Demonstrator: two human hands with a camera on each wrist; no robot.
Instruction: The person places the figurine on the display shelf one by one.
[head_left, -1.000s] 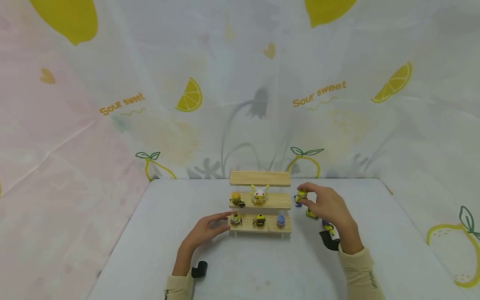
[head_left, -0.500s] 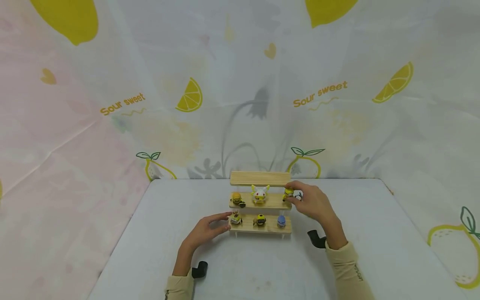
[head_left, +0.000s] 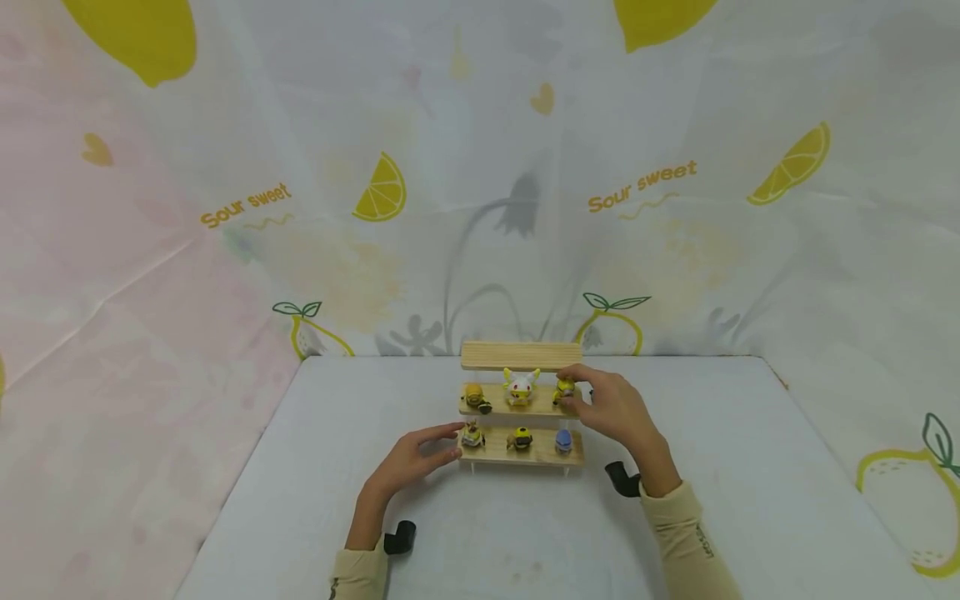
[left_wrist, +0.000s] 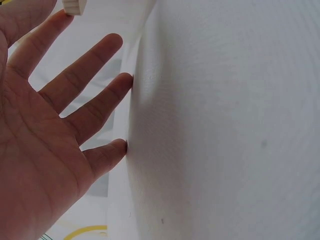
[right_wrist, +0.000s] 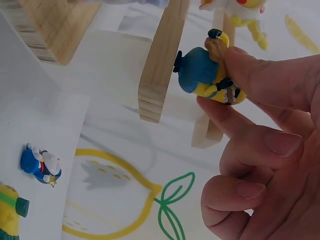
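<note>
My right hand (head_left: 611, 408) pinches a yellow minion figurine with blue overalls (right_wrist: 197, 72) between thumb and index finger. It is upright at the right end of the middle tier of a three-tier wooden display stand (head_left: 521, 357), its feet right at the board's edge. To its left on that tier are a white-hooded figurine with yellow ears (head_left: 521, 387) and an orange-yellow figurine (head_left: 474, 394). My left hand (head_left: 412, 457) touches the lower tier's left end, fingers spread and fairly straight in the left wrist view. Three small figurines sit on that tier, including a blue-topped one (head_left: 563, 442).
On the white table right of the stand are a blue-and-white figurine (right_wrist: 41, 164) and a yellow figurine with a green band (right_wrist: 10, 210), both mostly hidden behind my right hand in the head view. A lemon-print cloth (head_left: 495, 167) hangs behind the table.
My right hand has carried the minion figurine leftward, from beside the stand to the right end of the middle tier. The left hand stays in place.
</note>
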